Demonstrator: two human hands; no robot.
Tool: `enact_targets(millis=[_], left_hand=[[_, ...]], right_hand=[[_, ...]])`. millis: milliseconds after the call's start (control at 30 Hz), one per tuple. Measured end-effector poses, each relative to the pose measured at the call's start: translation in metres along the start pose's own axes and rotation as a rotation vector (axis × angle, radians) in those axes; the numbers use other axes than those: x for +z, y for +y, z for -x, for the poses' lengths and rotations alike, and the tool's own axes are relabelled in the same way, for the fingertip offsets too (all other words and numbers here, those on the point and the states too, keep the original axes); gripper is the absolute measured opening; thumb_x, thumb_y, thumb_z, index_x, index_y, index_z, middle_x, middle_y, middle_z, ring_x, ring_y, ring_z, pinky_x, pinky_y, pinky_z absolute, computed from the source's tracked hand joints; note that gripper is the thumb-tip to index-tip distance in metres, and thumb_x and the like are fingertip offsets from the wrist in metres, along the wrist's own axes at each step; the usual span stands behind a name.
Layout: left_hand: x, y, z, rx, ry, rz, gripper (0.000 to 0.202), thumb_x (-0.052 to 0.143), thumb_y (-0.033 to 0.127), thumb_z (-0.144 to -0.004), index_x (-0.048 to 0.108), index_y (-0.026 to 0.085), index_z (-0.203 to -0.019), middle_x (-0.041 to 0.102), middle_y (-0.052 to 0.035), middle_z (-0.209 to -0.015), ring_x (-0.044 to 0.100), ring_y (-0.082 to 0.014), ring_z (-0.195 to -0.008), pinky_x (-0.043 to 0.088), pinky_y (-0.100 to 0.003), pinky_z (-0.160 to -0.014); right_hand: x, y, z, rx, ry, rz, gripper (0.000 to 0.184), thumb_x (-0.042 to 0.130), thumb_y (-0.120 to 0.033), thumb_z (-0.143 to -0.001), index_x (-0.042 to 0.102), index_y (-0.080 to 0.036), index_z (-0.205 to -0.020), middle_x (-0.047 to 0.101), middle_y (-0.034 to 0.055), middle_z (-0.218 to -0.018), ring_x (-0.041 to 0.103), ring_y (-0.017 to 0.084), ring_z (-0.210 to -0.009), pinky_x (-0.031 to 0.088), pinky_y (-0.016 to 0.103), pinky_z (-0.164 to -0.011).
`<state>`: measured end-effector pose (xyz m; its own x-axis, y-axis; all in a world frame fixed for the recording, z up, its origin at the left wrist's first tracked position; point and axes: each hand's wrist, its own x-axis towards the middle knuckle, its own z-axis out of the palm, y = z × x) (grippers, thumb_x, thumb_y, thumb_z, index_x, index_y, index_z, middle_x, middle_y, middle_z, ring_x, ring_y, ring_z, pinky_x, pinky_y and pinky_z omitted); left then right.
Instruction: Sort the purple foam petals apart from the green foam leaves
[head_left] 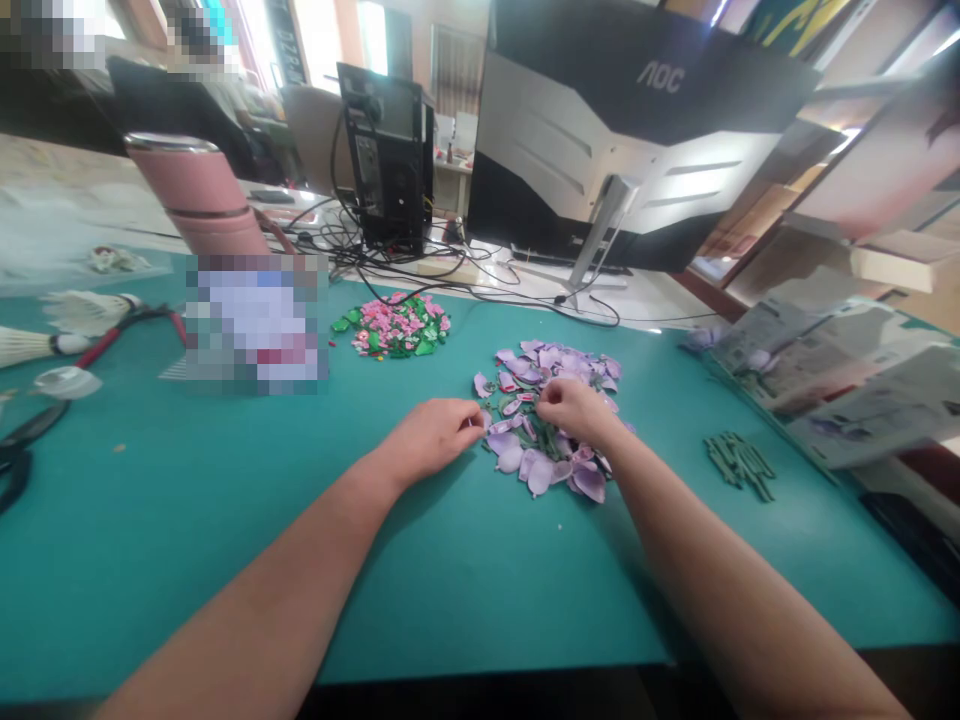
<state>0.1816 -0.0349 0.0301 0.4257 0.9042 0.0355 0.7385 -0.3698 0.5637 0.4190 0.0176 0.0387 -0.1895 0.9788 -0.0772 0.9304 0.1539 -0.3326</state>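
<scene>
A loose pile of light purple petal-shaped pieces (538,470), mixed with some dark green bits, lies on the green tabletop (420,600). At the pile's left edge is my left hand (435,437), its thumb and fingers pinched together. Something small and pale shows at those fingertips, too little to name. My right hand (576,408) reaches over the middle of the pile with its fingers curled into a pinch. Whatever it grips is hidden by the fingers.
Behind the pile lie pink and green pieces (401,325); to the right are green sticks (739,463) and printed boxes (817,370). A pink bottle (196,190), shuttlecocks (90,310) and red-and-black pliers (105,345) sit left. A monitor (630,130) and cables (420,275) stand beyond.
</scene>
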Motion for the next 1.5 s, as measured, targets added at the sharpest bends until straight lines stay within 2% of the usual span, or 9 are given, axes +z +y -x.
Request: enact_targets(millis=[200, 267, 500, 667, 833, 1033, 1200, 1333, 1500], left_hand=[[-0.002, -0.002, -0.001, -0.029, -0.03, -0.011, 0.023, 0.048, 0.033, -0.089, 0.067, 0.021, -0.092, 0.071, -0.0023, -0.093, 0.062, -0.0195, -0.085, 0.04, -0.028, -0.073], [-0.003, -0.003, -0.003, -0.042, -0.042, -0.011, 0.025, 0.046, 0.036, -0.09, 0.067, 0.022, -0.093, 0.071, -0.0022, -0.094, 0.063, -0.0203, -0.087, 0.041, -0.029, -0.074], [-0.003, -0.013, -0.01, -0.087, -0.084, -0.025, 0.034, 0.045, 0.05, -0.089, 0.067, 0.025, -0.095, 0.072, -0.0013, -0.098, 0.064, -0.0227, -0.09, 0.043, -0.029, -0.076], [-0.002, -0.021, -0.012, -0.156, -0.093, -0.023, 0.041, 0.044, 0.059, -0.087, 0.067, 0.026, -0.096, 0.072, -0.002, -0.1, 0.064, -0.025, -0.092, 0.045, -0.03, -0.077], [-0.001, -0.03, -0.014, -0.19, -0.097, -0.017, 0.044, 0.044, 0.062, -0.085, 0.068, 0.027, -0.096, 0.072, -0.0016, -0.099, 0.065, -0.0259, -0.092, 0.046, -0.031, -0.077], [-0.003, -0.017, -0.012, -0.151, -0.078, -0.022, 0.038, 0.045, 0.055, -0.087, 0.068, 0.025, -0.093, 0.073, -0.0019, -0.097, 0.065, -0.0237, -0.089, 0.046, -0.029, -0.076], [-0.007, -0.005, -0.008, -0.116, -0.07, -0.022, 0.03, 0.046, 0.044, -0.09, 0.067, 0.023, -0.092, 0.072, -0.0022, -0.093, 0.064, -0.0217, -0.086, 0.045, -0.03, -0.076], [-0.005, -0.003, -0.006, -0.098, -0.027, -0.014, 0.027, 0.046, 0.04, -0.091, 0.066, 0.022, -0.088, 0.071, -0.0025, -0.091, 0.063, -0.021, -0.085, 0.045, -0.031, -0.075], [0.002, -0.001, -0.004, 0.03, 0.061, 0.027, 0.017, 0.053, 0.032, -0.089, 0.066, 0.021, -0.091, 0.065, -0.0045, -0.099, 0.06, -0.0201, -0.092, 0.046, -0.032, -0.083]], right_hand=[[-0.02, 0.047, 0.008, 0.018, 0.177, -0.77, 0.014, 0.061, -0.031, -0.069, 0.054, -0.02, -0.073, 0.065, 0.0001, -0.068, 0.056, 0.012, -0.058, 0.041, 0.022, -0.051], [-0.028, 0.078, 0.014, 0.045, 0.292, -0.823, 0.019, 0.065, -0.031, -0.065, 0.055, -0.02, -0.078, 0.063, -0.0018, -0.066, 0.056, 0.012, -0.056, 0.041, 0.022, -0.05], [-0.058, 0.21, 0.063, 0.382, 0.73, -0.19, 0.029, 0.055, -0.031, -0.072, 0.071, -0.019, -0.093, 0.071, 0.0061, -0.084, 0.064, 0.021, -0.079, 0.049, 0.035, -0.076], [-0.054, 0.269, 0.091, 0.58, 0.791, -0.046, 0.029, 0.053, -0.028, -0.075, 0.074, -0.018, -0.092, 0.073, 0.0103, -0.088, 0.065, 0.026, -0.085, 0.048, 0.039, -0.082], [-0.04, 0.298, 0.09, 0.659, 0.769, 0.035, 0.029, 0.051, -0.026, -0.078, 0.075, -0.019, -0.093, 0.075, 0.0095, -0.093, 0.065, 0.025, -0.09, 0.048, 0.037, -0.086], [-0.035, 0.303, 0.091, 0.685, 0.71, 0.064, 0.027, 0.053, -0.025, -0.078, 0.076, -0.02, -0.092, 0.074, 0.0105, -0.093, 0.066, 0.026, -0.09, 0.049, 0.038, -0.085], [-0.039, 0.286, 0.091, 0.611, 0.732, 0.072, 0.033, 0.049, -0.028, -0.081, 0.075, -0.015, -0.097, 0.072, 0.0171, -0.096, 0.065, 0.032, -0.092, 0.049, 0.047, -0.086], [-0.041, 0.24, 0.071, 0.354, 0.723, 0.048, 0.033, 0.048, -0.034, -0.084, 0.075, -0.019, -0.097, 0.072, 0.0122, -0.099, 0.066, 0.028, -0.093, 0.049, 0.043, -0.089], [-0.024, 0.141, 0.031, -0.077, 0.42, -0.059, 0.032, 0.046, -0.033, -0.091, 0.073, -0.021, -0.105, 0.071, 0.0099, -0.109, 0.065, 0.025, -0.101, 0.049, 0.04, -0.092]])
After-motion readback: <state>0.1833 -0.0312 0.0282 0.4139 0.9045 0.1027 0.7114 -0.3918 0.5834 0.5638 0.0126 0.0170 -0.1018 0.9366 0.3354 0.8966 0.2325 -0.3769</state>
